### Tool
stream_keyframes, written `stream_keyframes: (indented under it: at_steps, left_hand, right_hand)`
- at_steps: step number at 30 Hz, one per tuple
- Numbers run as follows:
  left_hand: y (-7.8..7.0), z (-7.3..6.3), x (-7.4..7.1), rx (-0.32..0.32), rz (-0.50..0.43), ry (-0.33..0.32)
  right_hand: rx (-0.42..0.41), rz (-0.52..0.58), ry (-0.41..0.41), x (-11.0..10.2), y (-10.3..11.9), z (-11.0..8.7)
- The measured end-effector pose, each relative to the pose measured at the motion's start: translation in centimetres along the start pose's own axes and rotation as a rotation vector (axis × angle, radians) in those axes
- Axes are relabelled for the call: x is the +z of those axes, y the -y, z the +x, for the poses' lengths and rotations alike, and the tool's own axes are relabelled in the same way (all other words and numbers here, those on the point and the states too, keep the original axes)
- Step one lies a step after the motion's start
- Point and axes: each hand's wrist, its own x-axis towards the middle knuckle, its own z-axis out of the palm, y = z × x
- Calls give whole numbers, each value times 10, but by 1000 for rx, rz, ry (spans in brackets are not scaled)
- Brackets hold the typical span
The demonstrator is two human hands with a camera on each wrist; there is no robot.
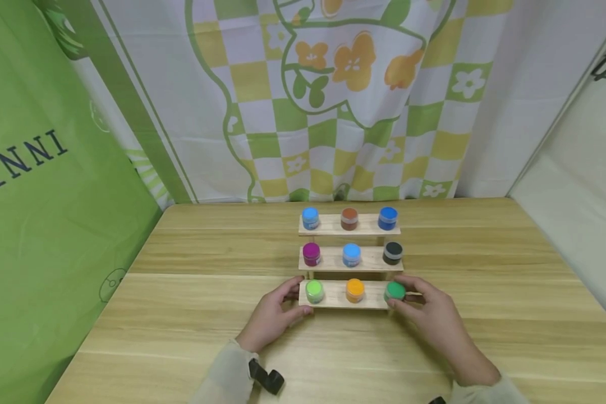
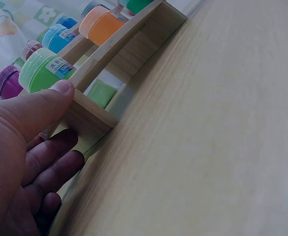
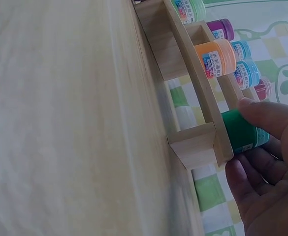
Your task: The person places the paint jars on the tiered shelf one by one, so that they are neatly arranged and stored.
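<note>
A three-tier wooden rack (image 1: 333,302) stands on the table, with small paint jars along each step. At the left end of its lowest step is my left hand (image 1: 272,317), thumb at the front edge and fingers around the end. Close to that thumb sits a light green paint jar (image 2: 44,73). My right hand (image 1: 431,311) grips a dark green paint jar (image 3: 242,130) at the right end of the same step, thumb on one side and fingers on the other. An orange paint jar (image 1: 354,290) stands between the two green ones.
The middle step carries purple (image 1: 311,254), light blue (image 1: 351,255) and black (image 1: 393,253) jars. On the top step are light blue (image 1: 310,218), brown (image 1: 349,219) and dark blue (image 1: 388,218) jars. A patterned curtain (image 1: 293,120) hangs behind the wooden table (image 1: 207,241).
</note>
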Motion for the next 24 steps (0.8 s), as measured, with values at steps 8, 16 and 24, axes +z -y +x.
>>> stream_keyframes:
  at_steps: [8, 16, 24]
  left_hand:
    - [2, 2, -1, -12, -6, -2]
    - [4, 0, -1, -12, -13, 3]
    - [5, 0, 1, -2, -18, 7]
  right_hand:
    - [-7, -6, -5, 3, -6, 3]
    - [5, 23, -5, 7, -11, 3]
    - [4, 33, -2, 4, -12, 1]
